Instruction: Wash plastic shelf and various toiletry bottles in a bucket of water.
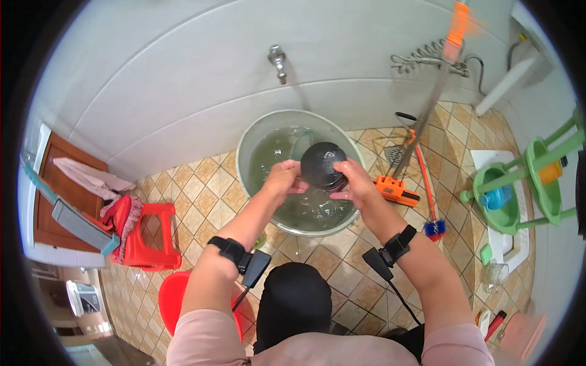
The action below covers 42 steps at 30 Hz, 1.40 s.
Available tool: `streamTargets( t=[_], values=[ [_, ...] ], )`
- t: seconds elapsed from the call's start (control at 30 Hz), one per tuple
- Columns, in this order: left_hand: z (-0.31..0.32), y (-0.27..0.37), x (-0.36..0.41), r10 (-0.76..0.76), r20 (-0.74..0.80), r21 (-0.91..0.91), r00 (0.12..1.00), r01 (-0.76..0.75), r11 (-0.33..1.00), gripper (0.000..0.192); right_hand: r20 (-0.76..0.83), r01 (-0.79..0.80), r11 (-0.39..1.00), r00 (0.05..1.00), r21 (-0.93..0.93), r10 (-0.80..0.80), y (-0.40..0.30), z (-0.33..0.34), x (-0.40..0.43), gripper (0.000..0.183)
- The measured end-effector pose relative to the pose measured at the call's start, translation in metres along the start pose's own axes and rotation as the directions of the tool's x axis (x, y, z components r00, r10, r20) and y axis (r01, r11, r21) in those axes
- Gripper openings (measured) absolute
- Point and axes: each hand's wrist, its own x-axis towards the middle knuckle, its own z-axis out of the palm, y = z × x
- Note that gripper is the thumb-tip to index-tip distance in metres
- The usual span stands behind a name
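Observation:
A large round bucket of cloudy water stands on the tiled floor below a metal wall tap. Over the water I hold a dark, round, glossy object, perhaps a bowl or lid; its exact kind is unclear. My right hand grips its right side, thumb on top and fingers beneath. At its left edge is my left hand, fingers bent; whether they grip it or only touch it cannot be told. Something pale and translucent lies in the water behind the dark object.
Right of the bucket stand an orange mop, a long-handled brush and a green shelf rack. At the left are a red plastic stool and a flat mop. A red basin sits near my left arm.

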Motion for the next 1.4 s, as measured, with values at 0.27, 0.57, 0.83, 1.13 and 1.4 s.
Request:
streamTargets(
  t=[0.27,0.57,0.83,1.13,1.4],
  values=[
    [-0.001,-0.003,-0.004,0.339,0.062,0.252,0.939,-0.343,0.905,0.023,0.336,0.744,0.241,0.533,-0.623,-0.777,-0.027,0.000,-0.048,0.081],
    [0.072,0.008,-0.032,0.342,0.363,0.372,0.867,-0.472,0.799,0.025,0.652,0.736,-0.326,0.202,-0.593,-0.731,-0.020,-0.070,-0.121,0.090],
    [0.061,0.001,-0.013,0.185,0.267,0.475,0.946,-0.296,0.829,0.023,-0.524,0.357,0.934,0.799,0.019,-0.295,-0.025,-0.181,-0.196,0.070],
    [0.089,0.000,0.007,0.204,0.376,0.568,0.904,-0.398,0.720,0.017,-0.741,0.741,0.671,0.470,0.035,-0.480,-0.075,-0.286,-0.343,0.062],
    [0.113,-0.007,0.001,0.208,0.421,0.534,0.883,-0.427,0.730,0.019,-0.794,0.634,0.723,0.277,-0.272,-0.541,-0.204,-0.334,-0.358,0.061]
  ],
)
